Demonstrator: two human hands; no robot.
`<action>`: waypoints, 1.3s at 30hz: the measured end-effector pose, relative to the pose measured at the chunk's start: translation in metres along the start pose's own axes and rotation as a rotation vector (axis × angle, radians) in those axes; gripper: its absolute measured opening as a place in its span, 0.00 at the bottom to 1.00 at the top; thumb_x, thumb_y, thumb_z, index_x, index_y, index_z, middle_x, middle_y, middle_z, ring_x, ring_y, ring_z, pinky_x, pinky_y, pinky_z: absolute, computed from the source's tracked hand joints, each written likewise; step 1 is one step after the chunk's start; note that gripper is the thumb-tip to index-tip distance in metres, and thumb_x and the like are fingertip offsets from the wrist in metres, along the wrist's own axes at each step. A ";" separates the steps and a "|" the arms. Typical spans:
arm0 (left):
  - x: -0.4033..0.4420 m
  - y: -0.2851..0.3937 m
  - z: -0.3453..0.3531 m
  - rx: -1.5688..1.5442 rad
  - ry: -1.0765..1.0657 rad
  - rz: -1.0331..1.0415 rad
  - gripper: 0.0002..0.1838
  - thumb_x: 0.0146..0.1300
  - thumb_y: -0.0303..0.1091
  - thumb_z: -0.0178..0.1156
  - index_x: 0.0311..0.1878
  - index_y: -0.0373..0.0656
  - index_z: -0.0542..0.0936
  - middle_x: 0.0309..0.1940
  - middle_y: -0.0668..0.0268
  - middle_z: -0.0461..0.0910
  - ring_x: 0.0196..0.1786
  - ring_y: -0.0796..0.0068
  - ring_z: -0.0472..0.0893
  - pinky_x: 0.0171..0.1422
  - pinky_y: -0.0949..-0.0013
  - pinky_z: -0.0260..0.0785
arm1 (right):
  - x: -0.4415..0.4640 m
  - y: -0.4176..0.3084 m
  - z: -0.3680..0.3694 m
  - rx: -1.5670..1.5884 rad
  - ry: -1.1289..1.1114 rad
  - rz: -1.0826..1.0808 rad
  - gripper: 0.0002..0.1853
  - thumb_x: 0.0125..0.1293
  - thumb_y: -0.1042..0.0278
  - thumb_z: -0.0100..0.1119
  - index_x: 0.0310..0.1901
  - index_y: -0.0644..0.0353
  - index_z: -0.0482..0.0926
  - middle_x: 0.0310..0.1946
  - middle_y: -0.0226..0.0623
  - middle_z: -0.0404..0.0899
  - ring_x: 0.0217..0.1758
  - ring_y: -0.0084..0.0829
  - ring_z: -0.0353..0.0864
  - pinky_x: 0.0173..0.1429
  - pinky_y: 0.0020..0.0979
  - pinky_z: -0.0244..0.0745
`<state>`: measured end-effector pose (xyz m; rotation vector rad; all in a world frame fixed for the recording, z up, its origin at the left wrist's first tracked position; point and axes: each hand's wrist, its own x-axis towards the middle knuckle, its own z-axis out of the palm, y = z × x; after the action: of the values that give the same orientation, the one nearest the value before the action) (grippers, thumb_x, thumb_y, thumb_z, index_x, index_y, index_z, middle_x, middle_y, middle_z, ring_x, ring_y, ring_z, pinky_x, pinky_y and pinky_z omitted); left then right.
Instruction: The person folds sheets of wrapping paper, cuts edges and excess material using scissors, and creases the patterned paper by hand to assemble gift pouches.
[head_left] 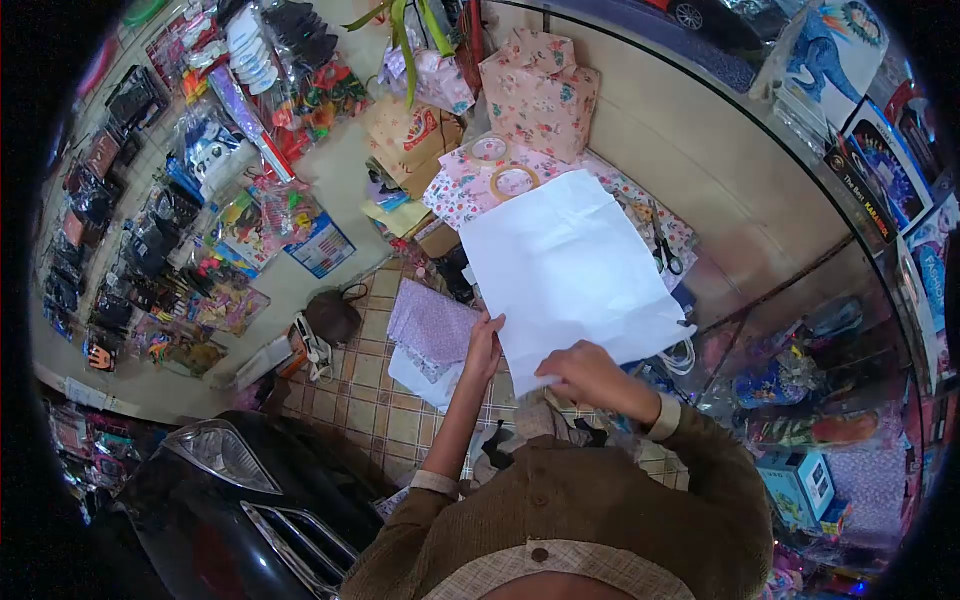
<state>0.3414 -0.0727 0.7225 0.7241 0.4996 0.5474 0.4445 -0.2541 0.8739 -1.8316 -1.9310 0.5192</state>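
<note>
A large white sheet of paper [560, 270] lies tilted over a low surface covered in floral wrapping paper [450, 185]. At its left edge my left hand [484, 348] is closed on the sheet, thumb on top. My right hand [590, 378] pinches the near edge, with its fingers curled down and partly hidden. Past the far edge of the sheet are a yellowish tape roll [514, 171] and a paler tape roll [487, 141]. Scissors with dark handles [667, 255] lie right of the sheet.
A floral-wrapped box [540, 100] stands at the back beside a brown paper bag [410, 140]. Folded lilac patterned paper [432, 325] lies to the left. A black motorbike [240, 510] is at lower left. Packaged goods [230, 150] hang on the left wall; glass shelving [830, 400] stands right.
</note>
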 end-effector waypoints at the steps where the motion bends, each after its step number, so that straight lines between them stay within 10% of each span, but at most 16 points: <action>1: 0.001 -0.001 -0.002 0.006 -0.005 0.009 0.15 0.63 0.26 0.49 0.53 0.35 0.71 0.47 0.61 0.76 0.48 0.67 0.78 0.54 0.68 0.71 | 0.007 0.008 -0.004 0.064 -0.021 0.036 0.12 0.55 0.65 0.60 0.42 0.55 0.78 0.36 0.38 0.80 0.35 0.42 0.78 0.41 0.38 0.72; 4: -0.004 -0.002 -0.007 -0.012 0.099 -0.070 0.13 0.64 0.27 0.48 0.50 0.32 0.70 0.46 0.57 0.76 0.48 0.61 0.78 0.54 0.62 0.73 | 0.025 0.033 -0.016 0.170 0.382 0.179 0.08 0.62 0.65 0.55 0.36 0.59 0.79 0.22 0.46 0.73 0.22 0.44 0.72 0.26 0.34 0.64; 15: -0.012 0.002 0.004 -0.121 0.023 -0.085 0.19 0.65 0.36 0.48 0.50 0.28 0.68 0.49 0.47 0.74 0.51 0.53 0.76 0.59 0.58 0.71 | 0.057 0.106 -0.025 -0.146 0.775 0.287 0.12 0.57 0.62 0.58 0.34 0.64 0.79 0.27 0.46 0.78 0.29 0.47 0.78 0.34 0.41 0.71; 34: -0.015 0.012 0.019 -0.036 -0.154 0.085 0.23 0.64 0.43 0.56 0.50 0.32 0.67 0.40 0.56 0.76 0.44 0.60 0.80 0.52 0.61 0.75 | 0.033 0.118 -0.024 -0.038 0.831 0.483 0.14 0.60 0.61 0.58 0.38 0.66 0.77 0.20 0.51 0.75 0.22 0.46 0.77 0.28 0.37 0.68; 39: -0.013 0.018 0.028 0.171 0.114 0.080 0.15 0.60 0.39 0.62 0.43 0.38 0.75 0.30 0.65 0.79 0.36 0.72 0.81 0.43 0.71 0.76 | 0.027 0.119 -0.027 -0.016 0.826 0.419 0.14 0.59 0.60 0.59 0.38 0.64 0.78 0.21 0.51 0.76 0.24 0.48 0.77 0.29 0.39 0.69</action>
<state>0.3434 -0.0831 0.7566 0.8823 0.6306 0.6287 0.5579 -0.2207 0.8336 -2.0188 -1.0137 -0.1452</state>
